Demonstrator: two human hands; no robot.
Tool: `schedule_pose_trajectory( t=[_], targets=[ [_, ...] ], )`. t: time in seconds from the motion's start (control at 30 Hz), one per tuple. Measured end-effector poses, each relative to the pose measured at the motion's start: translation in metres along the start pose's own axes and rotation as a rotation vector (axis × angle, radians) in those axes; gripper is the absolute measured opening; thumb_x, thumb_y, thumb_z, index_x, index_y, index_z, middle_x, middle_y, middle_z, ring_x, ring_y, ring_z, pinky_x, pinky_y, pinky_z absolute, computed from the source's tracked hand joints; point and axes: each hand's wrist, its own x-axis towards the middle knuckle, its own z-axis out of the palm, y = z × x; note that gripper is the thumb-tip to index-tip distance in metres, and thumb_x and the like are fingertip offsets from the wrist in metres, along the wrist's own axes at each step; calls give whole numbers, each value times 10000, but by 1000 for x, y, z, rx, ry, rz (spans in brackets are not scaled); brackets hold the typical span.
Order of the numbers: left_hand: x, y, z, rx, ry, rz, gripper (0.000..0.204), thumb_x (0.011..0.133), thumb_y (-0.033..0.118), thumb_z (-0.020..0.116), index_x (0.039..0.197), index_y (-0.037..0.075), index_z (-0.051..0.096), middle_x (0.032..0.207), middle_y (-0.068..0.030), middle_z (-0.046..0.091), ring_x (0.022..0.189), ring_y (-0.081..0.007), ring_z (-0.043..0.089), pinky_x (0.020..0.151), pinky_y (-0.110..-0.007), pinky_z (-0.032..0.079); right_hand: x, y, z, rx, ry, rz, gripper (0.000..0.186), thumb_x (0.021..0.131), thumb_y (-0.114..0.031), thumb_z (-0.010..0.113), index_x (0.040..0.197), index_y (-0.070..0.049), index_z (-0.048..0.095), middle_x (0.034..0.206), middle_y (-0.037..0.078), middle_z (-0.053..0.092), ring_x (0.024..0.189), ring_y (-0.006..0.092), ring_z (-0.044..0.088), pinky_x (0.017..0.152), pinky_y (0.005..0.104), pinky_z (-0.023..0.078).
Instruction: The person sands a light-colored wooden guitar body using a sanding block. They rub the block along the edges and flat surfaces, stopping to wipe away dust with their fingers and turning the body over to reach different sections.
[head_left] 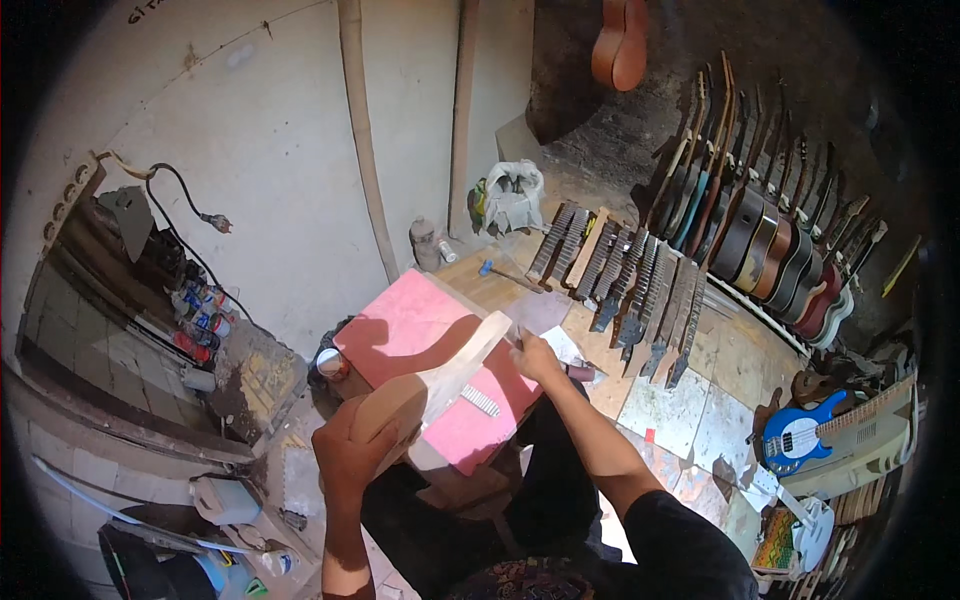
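A pale, bare wooden guitar body [447, 376] is tilted up over a pink-topped work surface [398, 312]. My left hand [352, 440] is closed on its near left end, fingers wrapped round the edge. At the far right end, my right hand [537, 358] has its fingers curled in close to the wood; what they hold, if anything, is hidden. Below the body, a small ribbed whitish strip [480, 401] shows on the pink surface. Just past my right hand lies a greyish sheet [541, 311].
Several dark guitar necks [640, 285] lie in a row beyond my right hand. Finished guitars [765, 240] stand on a rack behind them. A blue bass guitar [800, 437] rests at right. A small-headed blue hammer [490, 268] and a round tin [330, 364] are near the pink surface.
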Motion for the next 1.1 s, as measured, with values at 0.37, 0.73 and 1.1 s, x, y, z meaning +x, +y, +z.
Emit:
schedule_pose_trajectory(
  t=[0.37, 0.73, 1.1],
  targets=[
    [3, -11, -1, 35, 19, 12, 491, 731, 210, 898, 1153, 12, 744, 997, -183, 794, 902, -296, 788, 825, -409, 603, -85, -72, -14, 21, -190, -351, 999, 855, -88, 657, 1701, -121, 125, 1167, 293, 711, 1066, 465, 697, 926, 530, 562],
    [7, -15, -1, 15, 31, 16, 474, 746, 220, 883, 1157, 23, 751, 983, -181, 792, 898, -305, 793, 817, -388, 607, -116, -109, -32, 292, -423, -435, 983, 890, -45, 625, 1714, -198, 112, 1241, 275, 716, 1103, 421, 724, 919, 472, 577],
    [13, -12, -2, 33, 10, 32, 474, 748, 217, 873, 1160, 20, 749, 989, -188, 792, 911, -299, 796, 819, -387, 606, -52, -56, -21, -149, -111, -217, 1052, 828, -140, 698, 1713, -161, 129, 1004, 247, 739, 951, 453, 720, 859, 515, 571]
  ],
)
